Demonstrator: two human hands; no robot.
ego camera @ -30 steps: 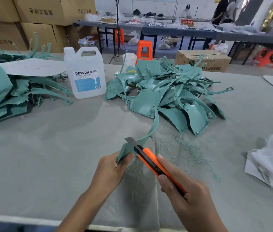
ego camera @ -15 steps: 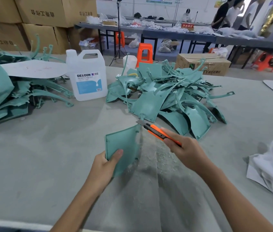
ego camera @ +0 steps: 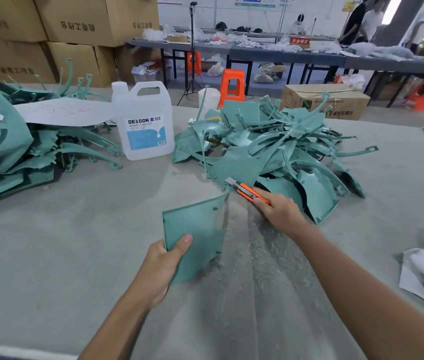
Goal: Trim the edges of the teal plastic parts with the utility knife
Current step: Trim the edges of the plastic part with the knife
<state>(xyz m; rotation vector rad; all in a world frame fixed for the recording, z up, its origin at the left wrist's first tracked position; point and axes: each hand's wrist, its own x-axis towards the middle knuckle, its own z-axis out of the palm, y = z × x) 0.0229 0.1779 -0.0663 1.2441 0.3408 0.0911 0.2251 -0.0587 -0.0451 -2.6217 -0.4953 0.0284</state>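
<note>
1. Left hand (ego camera: 163, 266) grips the teal panel (ego camera: 195, 229) by its lower corner, thumb across the face.
2. Utility knife (ego camera: 247, 192), blade out, sits at the panel's top corner.
3. Right hand (ego camera: 279, 211) has its fingers curled round the knife, just before the heap of teal parts (ego camera: 270, 152).

Bright, even light; wide-angle edge distortion.

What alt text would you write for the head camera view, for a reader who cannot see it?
A person's left hand grips a teal plastic panel at its near corner while the right hand holds an orange utility knife at the panel's far corner, above a grey table with heaps of teal plastic parts.
</note>
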